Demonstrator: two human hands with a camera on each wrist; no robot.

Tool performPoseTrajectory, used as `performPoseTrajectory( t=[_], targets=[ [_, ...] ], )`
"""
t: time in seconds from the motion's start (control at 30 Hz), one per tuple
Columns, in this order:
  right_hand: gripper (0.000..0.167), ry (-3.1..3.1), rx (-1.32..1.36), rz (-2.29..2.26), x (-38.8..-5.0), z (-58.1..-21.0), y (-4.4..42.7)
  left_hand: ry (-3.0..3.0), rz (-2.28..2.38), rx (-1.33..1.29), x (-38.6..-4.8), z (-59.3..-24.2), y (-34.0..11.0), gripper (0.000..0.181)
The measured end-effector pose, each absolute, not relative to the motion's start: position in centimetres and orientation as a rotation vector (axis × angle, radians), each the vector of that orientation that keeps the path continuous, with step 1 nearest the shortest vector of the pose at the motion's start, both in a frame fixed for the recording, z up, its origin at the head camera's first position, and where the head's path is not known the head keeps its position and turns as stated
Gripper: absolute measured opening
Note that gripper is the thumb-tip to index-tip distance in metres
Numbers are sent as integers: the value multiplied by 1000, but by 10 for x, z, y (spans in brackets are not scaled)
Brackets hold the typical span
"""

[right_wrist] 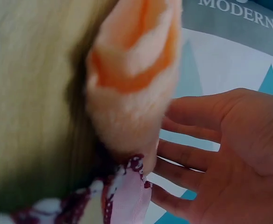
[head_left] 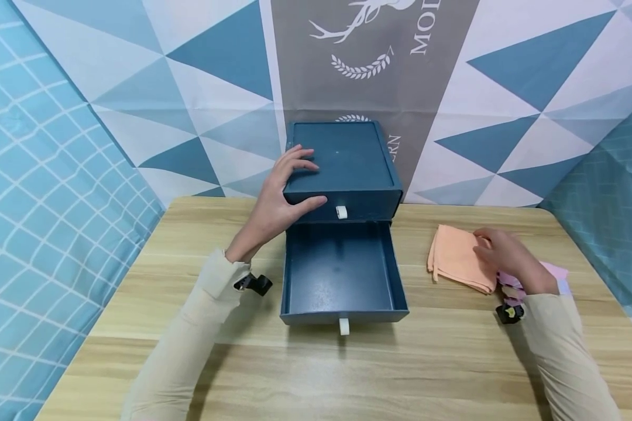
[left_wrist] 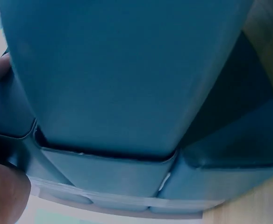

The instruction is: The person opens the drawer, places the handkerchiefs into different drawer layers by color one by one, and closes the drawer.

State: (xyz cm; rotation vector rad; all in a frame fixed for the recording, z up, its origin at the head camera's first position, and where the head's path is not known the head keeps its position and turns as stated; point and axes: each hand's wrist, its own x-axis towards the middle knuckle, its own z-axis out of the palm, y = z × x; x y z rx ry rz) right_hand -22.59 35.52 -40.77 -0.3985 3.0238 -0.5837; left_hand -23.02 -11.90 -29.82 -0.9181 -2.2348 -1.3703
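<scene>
In the head view a dark blue drawer box (head_left: 342, 158) stands with its lower drawer (head_left: 339, 275) pulled out and empty. My left hand (head_left: 276, 207) holds the box's front left corner, fingers over the top, thumb across the upper drawer's front. A folded orange cloth (head_left: 460, 257) lies to the right of the box. My right hand (head_left: 511, 260) reaches the cloth's right edge, its fingers slightly bent. The right wrist view has the cloth (right_wrist: 127, 102) in front of the fingertips of the right hand (right_wrist: 234, 154), with the fingers nearly straight and apart; the tips are hidden.
A pink patterned cloth (head_left: 557, 271) lies partly under the right wrist, beside the orange cloth. The wooden table (head_left: 337, 374) meets a patterned backdrop (head_left: 232, 52) behind the box, and blue hangings stand at both sides.
</scene>
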Motion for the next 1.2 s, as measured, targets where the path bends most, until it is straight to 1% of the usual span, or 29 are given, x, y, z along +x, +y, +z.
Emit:
performPoseTrajectory(
  t=[0.1, 0.33, 0.47, 0.67, 0.8, 0.87, 1.1, 1.2],
  targets=[
    [43, 3013, -357, -539, -228, -406, 355, -2208, -1402, -917, -220, -295, -118, 41],
    [49, 3020, -293, -462, -230, -405, 352, -2163, -1417, -920, -214, -304, -122, 40],
    [42, 3040, -304, -449, -231, -407, 349, -2151, -1427, -920, -215, -307, -123, 41],
    [25, 3031, -312, -479, -231, -405, 347, -2156, -1424, -927, -214, -307, -126, 41],
    [22, 3048, -326, -532, -231, -404, 347, -2164, -1419, -924, -214, -307, -127, 41],
    [24, 3068, -342, -561, -231, -404, 347, -2164, -1413, -925, -214, -307, -127, 41],
    [42, 3016, -317, -692, -225, -400, 349, -2189, -1398, -929, -214, -308, -125, 41],
    [43, 3011, -339, -734, -223, -398, 347, -2192, -1401, -926, -214, -308, -125, 41]
  ],
)
